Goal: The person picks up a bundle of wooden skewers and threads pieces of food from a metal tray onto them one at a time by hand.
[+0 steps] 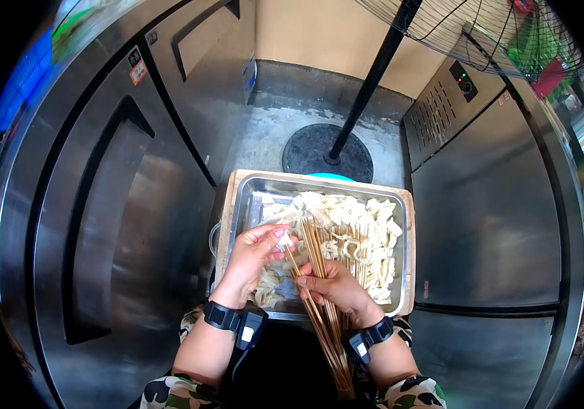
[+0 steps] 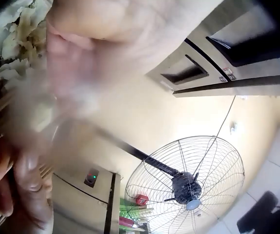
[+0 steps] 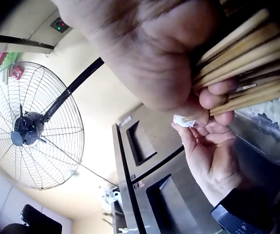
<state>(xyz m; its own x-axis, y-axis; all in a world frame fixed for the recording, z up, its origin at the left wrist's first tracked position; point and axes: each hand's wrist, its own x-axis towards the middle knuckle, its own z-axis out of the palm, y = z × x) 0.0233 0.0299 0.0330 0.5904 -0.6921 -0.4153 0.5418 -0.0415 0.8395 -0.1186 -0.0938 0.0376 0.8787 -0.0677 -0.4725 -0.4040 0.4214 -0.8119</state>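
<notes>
A right hand [image 1: 336, 286] clamps a bundle of bamboo skewers [image 1: 329, 341] at the near edge of a steel tray [image 1: 248, 204] heaped with pale food strips [image 1: 360, 232]. Over the tray's left half, the left hand [image 1: 254, 255] pinches one white piece [image 1: 283, 238] at a skewer's tip.

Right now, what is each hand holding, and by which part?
The right hand grips the bamboo skewer bundle around its middle; the left hand pinches a small white food piece.
</notes>
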